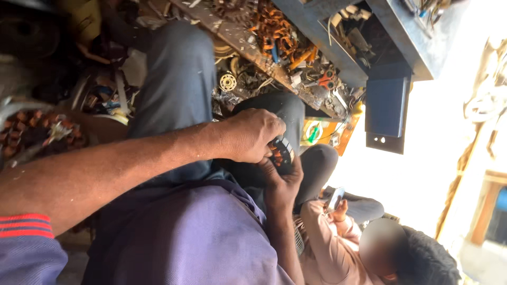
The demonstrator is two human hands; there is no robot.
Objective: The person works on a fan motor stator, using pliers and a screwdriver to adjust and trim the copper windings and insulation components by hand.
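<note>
Hands [253,134] largely hide a small black-and-orange wound part [281,153].

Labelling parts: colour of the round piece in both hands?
Black round piece with orange-copper windings; head view.

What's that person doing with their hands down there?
The person holds a small round part wound with copper-coloured wire in both hands. The left hand covers it from above, and the right hand grips it from below, over their lap. Behind the hands, a cluttered workbench carries orange wire coils and scraps. Another person in a pink shirt sits nearby.
</note>
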